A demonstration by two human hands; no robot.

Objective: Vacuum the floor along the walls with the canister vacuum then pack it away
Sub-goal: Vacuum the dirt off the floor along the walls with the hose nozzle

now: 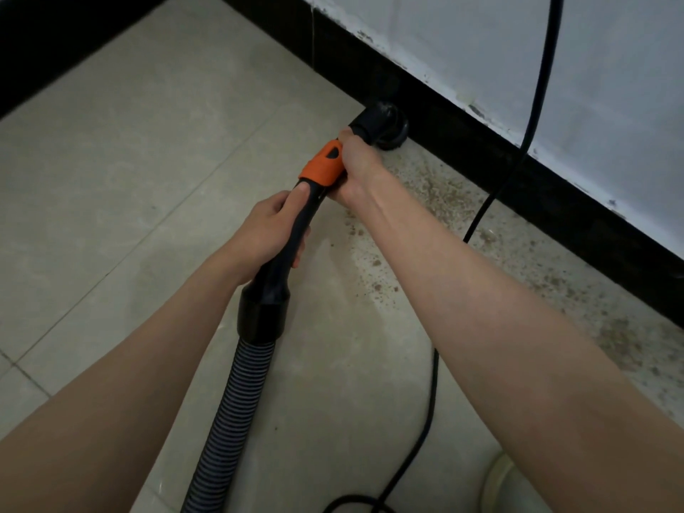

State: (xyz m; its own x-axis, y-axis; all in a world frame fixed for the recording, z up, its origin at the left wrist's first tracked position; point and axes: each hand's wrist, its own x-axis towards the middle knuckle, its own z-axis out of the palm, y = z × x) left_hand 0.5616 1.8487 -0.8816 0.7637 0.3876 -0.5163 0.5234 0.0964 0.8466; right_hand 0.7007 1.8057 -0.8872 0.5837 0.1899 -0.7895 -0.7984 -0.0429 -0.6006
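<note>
The round brush nozzle (386,125) sits on the floor (148,161) tight against the black skirting (555,187), at the far end of the rigid black wand (299,231). The right hand (357,168) is wrapped round the wand at its orange collar (322,165); the left hand (264,231) grips the wand lower down, nearer the ribbed hose (237,405). The canister itself is out of view.

Brown grit (436,190) lies along the skirting to the right of the nozzle, uncollected; work appears unfinished.

Risks: the black power cord (431,412) hangs down the wall (481,50) and trails across the gritty strip. A sweep rightward could likely snag or drag it, or leave debris beneath it. The cord also loops near the pale shoe (499,483) at the near edge, a possible trip hazard.
</note>
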